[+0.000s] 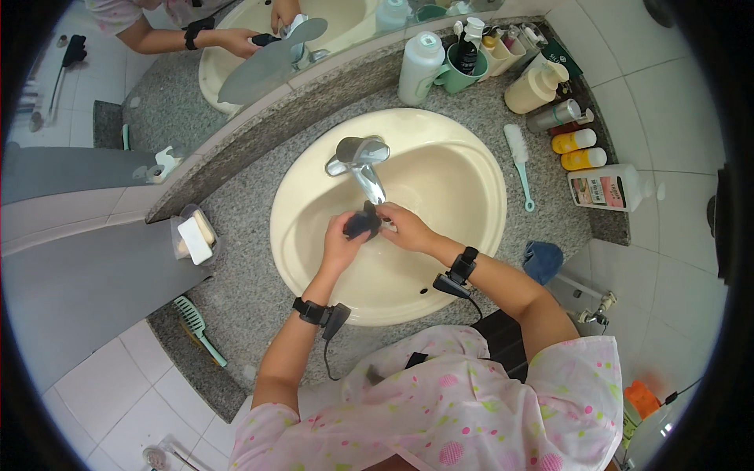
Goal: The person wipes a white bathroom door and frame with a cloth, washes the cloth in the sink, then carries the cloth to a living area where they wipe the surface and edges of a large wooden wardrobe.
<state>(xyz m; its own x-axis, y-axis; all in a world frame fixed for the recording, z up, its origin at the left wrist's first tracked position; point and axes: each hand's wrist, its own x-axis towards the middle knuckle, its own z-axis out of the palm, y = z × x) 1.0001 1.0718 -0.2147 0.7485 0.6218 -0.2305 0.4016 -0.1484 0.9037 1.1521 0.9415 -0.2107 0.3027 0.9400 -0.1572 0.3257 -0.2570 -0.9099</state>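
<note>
Person's left hand [339, 242] clasping a small dark object [360, 225] by the chrome faucet [366, 169], right hand [410, 231] at its edge, pinch unclear, both inside the cream oval sink [485, 161], open basin [459, 208] rightward

We're on a single head-worn fisheye, left of the pair, upright, unmirrored. We look steeply down from above the wearer's shirt [440, 408], facing out over the basin [416, 125]. Close enough that we get left hand [341, 242] and right hand [410, 230] near frame centre, wide enough for the whole basin plus surrounding worktop [239, 243]. Edges bow toward the dark rim. Mirror [173, 82], upper left, repeats part of the basin.
</note>
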